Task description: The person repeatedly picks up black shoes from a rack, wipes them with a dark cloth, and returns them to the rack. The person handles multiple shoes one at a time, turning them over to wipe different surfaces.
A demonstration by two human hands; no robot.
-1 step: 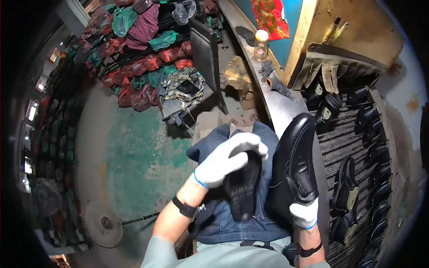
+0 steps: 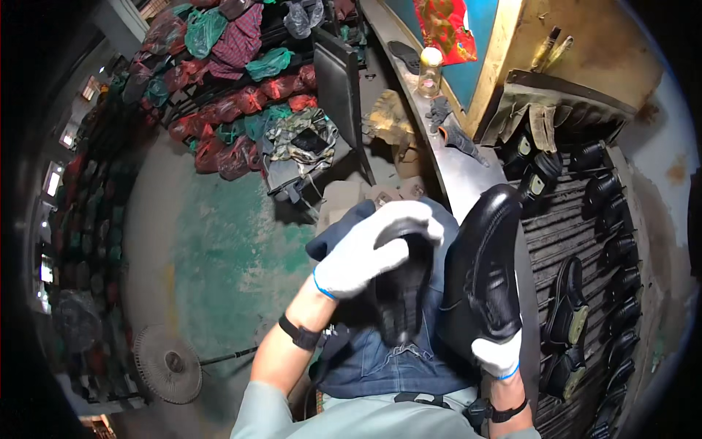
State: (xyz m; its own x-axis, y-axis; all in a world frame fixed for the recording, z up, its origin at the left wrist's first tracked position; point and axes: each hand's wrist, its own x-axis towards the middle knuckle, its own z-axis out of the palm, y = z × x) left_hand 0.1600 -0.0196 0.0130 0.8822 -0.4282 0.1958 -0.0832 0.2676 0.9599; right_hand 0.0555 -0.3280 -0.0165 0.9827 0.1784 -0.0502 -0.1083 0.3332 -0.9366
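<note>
Left hand curls round dark sole at its 12 o'clock end; right hand holds black shoe, at sole's 2 o'clock, by heel. Shoe probably light, slick; heel best grip.

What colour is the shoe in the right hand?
The shoe is glossy black, best seen in the head view.

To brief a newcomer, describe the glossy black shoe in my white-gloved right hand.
Follow the long, narrow grey metal ledge down from the picture's top. There, your white-gloved right hand holds the glossy black shoe by its heel. Other black shoes lie on the dark slatted rack; only this one is in the right hand.
</note>
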